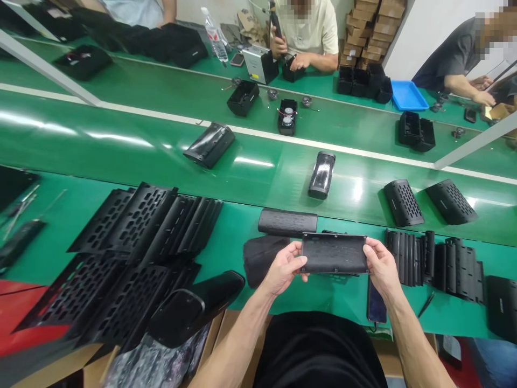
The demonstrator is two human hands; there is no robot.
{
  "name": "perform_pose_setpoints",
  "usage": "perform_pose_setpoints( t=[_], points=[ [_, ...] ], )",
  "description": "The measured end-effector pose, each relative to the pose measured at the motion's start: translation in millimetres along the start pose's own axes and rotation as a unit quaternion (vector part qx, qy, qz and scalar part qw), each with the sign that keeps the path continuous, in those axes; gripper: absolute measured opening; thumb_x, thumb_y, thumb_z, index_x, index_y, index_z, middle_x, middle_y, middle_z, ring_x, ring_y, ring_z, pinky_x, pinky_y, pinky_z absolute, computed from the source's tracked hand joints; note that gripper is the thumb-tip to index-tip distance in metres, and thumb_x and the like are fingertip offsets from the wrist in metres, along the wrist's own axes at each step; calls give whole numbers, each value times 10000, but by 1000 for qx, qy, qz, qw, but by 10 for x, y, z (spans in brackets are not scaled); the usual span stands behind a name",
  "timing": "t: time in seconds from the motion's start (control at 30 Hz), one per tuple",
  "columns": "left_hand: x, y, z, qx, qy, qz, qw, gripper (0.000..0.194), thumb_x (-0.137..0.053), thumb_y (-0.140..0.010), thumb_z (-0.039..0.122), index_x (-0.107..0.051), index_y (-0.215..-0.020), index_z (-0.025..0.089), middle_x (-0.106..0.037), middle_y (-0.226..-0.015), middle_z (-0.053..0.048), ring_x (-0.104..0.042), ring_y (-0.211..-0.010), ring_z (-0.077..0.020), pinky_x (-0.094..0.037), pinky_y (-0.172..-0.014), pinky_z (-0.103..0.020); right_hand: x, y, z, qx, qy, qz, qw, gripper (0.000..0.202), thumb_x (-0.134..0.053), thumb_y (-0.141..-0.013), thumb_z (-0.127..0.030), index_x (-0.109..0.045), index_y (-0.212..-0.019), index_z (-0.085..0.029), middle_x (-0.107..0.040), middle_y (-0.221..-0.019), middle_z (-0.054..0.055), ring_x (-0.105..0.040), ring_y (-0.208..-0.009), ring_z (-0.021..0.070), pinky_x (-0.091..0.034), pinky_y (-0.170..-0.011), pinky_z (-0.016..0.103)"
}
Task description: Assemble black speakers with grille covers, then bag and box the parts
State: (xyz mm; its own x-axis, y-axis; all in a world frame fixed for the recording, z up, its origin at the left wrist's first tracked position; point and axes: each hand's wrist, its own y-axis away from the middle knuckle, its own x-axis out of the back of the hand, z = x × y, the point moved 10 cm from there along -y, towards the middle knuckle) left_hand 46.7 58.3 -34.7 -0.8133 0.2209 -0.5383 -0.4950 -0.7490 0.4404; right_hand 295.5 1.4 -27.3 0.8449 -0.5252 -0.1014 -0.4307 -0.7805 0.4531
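Between both hands I hold a black plastic speaker grille panel (pixel 335 254), its hollow inner side facing me. My left hand (pixel 283 268) pinches its left end, and my right hand (pixel 380 264) grips the right end. Just behind it a black slotted panel (pixel 287 221) lies on the green table. A black cloth (pixel 262 258) is bunched beside my left hand. Under my right wrist lies a dark phone (pixel 376 302). Small dark parts partly show beneath the held panel.
Perforated black panels (pixel 133 215) are stacked at left, near a black speaker housing (pixel 194 307). Rows of narrow panels (pixel 407 258) stand at right. A green conveyor (pixel 266 172) carries housings and covers. Across it, co-workers (pixel 311 32) handle parts near a blue tray (pixel 409 96).
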Motion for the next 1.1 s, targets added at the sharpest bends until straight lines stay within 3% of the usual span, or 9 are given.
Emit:
perform_pose_setpoints(
  t=[0.4, 0.57, 0.73, 0.83, 0.9, 1.0, 1.1],
  points=[
    [23, -27, -4, -8, 0, -1, 1000, 371, -818, -773, 389, -612, -974, 155, -625, -831, 3, -605, -527, -97, -536, -439, -232, 22, -32, -46, 11, 18, 27, 999, 524, -924, -605, -596, -723, -935, -243, -733, -837, 17, -596, -645, 159, -465, -564, 268],
    [26, -1, -3, -16, 3, -5, 1000, 379, -837, -768, 388, -621, -975, 155, -628, -854, -5, -601, -536, -98, -541, -447, -241, 51, -32, -18, 14, 36, 34, 999, 499, -904, -643, -595, -719, -953, -251, -683, -767, -10, -511, -578, 136, -402, -530, 265],
    [32, 13, -10, 1, 80, -23, 997, 476, -775, -799, 599, -662, -958, 165, -669, -787, -32, -633, -600, -157, -540, -501, -270, 24, -16, -20, -8, 12, 19, 1000, 507, -896, -640, -617, -698, -948, -267, -610, -660, -44, -437, -495, 117, -362, -493, 266],
    [40, -67, -126, 67, 141, -37, 987, 642, -616, -819, 795, -688, -859, 158, -723, -799, -83, -696, -716, -227, -539, -578, -294, -39, -38, -32, -29, 19, -6, 999, 497, -886, -645, -630, -693, -932, -273, -623, -643, -38, -472, -488, 134, -376, -483, 271],
    [-14, -140, -276, 136, 154, -64, 977, 714, -529, -843, 837, -706, -816, 145, -748, -803, -106, -715, -742, -248, -536, -625, -309, -124, -64, -24, -53, 21, -34, 998, 487, -899, -635, -616, -699, -915, -270, -661, -672, -25, -528, -511, 150, -412, -497, 275],
    [-200, -215, -495, 222, 150, -133, 954, 703, -534, -880, 789, -751, -909, 121, -780, -874, -128, -727, -746, -244, -535, -692, -319, -347, -104, 10, -99, 31, -99, 990, 475, -930, -621, -567, -725, -900, -243, -696, -696, -17, -575, -538, 144, -439, -518, 253],
    [-379, -254, -598, 242, 162, -188, 938, 646, -605, -894, 699, -758, -1072, 97, -793, -947, -145, -742, -817, -260, -539, -782, -335, -673, -220, 46, -135, 65, -200, 968, 461, -896, -685, -576, -758, -916, -202, -711, -698, 1, -578, -544, 121, -430, -526, 226]
  ],
)
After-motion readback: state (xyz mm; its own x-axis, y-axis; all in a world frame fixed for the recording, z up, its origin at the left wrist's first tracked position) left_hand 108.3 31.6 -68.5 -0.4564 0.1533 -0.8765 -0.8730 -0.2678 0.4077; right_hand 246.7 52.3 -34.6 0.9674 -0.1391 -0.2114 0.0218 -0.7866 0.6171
